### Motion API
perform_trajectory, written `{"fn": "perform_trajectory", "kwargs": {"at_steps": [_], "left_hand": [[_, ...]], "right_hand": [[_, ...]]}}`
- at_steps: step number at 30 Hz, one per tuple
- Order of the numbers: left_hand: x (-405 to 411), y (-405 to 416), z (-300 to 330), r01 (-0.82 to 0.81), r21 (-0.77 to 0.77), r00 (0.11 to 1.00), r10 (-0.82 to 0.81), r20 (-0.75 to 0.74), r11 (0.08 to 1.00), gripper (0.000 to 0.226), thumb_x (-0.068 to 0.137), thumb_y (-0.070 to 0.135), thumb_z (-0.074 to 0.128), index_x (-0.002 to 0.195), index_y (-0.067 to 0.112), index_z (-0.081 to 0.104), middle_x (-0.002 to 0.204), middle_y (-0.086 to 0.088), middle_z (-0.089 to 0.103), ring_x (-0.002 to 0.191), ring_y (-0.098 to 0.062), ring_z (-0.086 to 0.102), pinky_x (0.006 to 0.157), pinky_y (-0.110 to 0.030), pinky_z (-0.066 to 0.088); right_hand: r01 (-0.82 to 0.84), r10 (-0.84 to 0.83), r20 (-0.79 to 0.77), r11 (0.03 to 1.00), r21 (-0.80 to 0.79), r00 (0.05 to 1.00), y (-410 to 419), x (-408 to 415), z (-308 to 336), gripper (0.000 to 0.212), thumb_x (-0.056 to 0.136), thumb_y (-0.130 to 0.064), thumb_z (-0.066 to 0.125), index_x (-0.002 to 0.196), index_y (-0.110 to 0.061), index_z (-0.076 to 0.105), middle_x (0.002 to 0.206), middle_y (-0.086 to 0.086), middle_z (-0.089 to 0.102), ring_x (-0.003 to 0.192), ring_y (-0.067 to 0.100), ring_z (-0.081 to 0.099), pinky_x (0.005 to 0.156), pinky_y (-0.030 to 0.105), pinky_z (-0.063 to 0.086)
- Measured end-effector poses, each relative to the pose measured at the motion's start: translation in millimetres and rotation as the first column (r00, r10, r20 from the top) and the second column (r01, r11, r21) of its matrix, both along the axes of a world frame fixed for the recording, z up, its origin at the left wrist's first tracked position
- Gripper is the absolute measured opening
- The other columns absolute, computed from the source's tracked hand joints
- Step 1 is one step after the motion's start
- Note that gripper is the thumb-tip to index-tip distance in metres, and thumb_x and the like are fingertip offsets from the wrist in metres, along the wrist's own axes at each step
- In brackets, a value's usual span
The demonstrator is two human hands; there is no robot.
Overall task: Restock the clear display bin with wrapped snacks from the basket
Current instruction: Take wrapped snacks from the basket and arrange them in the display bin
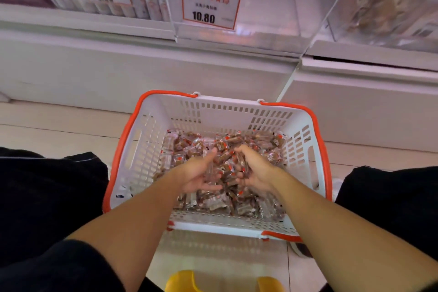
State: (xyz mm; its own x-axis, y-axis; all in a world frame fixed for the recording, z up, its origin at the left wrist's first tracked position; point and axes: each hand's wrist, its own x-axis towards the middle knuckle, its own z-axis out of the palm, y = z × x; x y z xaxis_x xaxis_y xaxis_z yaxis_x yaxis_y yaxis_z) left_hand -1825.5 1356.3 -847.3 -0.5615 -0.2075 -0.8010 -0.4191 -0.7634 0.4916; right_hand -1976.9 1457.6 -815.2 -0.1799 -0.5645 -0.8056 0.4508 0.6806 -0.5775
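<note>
Both hands scoop in the basket

Left hand (198,176) and right hand (254,169), palms facing, cup a heap of wrapped snacks (227,166) inside the white basket (142,149); fingertips partly buried. Beyond them, the clear display bin (272,14) is blurred, contents unreadable

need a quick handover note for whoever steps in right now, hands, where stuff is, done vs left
Left hand: down in the basket, palm turned inward, fingers cupped against a bunch of wrapped snacks.
Right hand: opposite it, fingers curled round the same bunch.
Basket: white with orange rim, on the floor in front of the shelf, its bottom covered with snacks.
Clear display bin: above on the shelf, behind the 10.80 price tag; it looks almost bare.
Done: a handful gathered, not yet lifted.
Left: lift it into the bin, then repeat until the basket is emptied.
</note>
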Motion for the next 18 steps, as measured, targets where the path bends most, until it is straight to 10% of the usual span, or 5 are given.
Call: {"fn": "perform_trajectory", "kwargs": {"at_steps": [8, 13, 18], "left_hand": [[-19.7, -22.5, 126.8, -0.044, -0.164, 0.941, -0.014, -0.338, 0.985, 0.024, 0.098, 0.019, 0.049, 0.114, 0.008, 0.063, 0.113, -0.013, 0.068, 0.102, -0.02, 0.065, 0.093, -0.037, 0.05], [-4.1, -47.9, 221.1, 0.181, -0.373, 0.921, -0.289, -0.26, 0.91, 0.044, 0.091, 0.021, 0.058, 0.133, 0.009, 0.056, 0.135, -0.014, 0.059, 0.125, -0.028, 0.055, 0.098, -0.042, 0.051], [20.2, -45.2, 253.9, 0.246, -0.412, 0.927, -0.337, -0.165, 0.878, 0.03, 0.093, 0.011, 0.058, 0.123, 0.009, 0.06, 0.115, -0.012, 0.068, 0.106, -0.03, 0.065, 0.096, -0.05, 0.052]], "right_hand": [[0.092, -0.086, 0.031, 0.912, -0.4, 0.996, -40.7, 16.4, 89.2, 0.039, 0.104, -0.031, 0.042, 0.117, -0.006, 0.069, 0.109, 0.012, 0.074, 0.091, 0.021, 0.071, 0.072, 0.03, 0.058], [0.043, -0.031, 0.031, 0.825, -0.563, 0.999, -51.7, 25.3, 142.4, 0.043, 0.106, -0.034, 0.039, 0.138, -0.008, 0.052, 0.129, 0.011, 0.066, 0.115, 0.022, 0.065, 0.091, 0.044, 0.055], [-0.094, 0.031, -0.113, 0.792, -0.604, 0.993, -54.8, 52.8, 171.6, 0.047, 0.106, -0.041, 0.034, 0.14, -0.01, 0.042, 0.137, 0.016, 0.058, 0.128, 0.025, 0.056, 0.111, 0.05, 0.041]]}}
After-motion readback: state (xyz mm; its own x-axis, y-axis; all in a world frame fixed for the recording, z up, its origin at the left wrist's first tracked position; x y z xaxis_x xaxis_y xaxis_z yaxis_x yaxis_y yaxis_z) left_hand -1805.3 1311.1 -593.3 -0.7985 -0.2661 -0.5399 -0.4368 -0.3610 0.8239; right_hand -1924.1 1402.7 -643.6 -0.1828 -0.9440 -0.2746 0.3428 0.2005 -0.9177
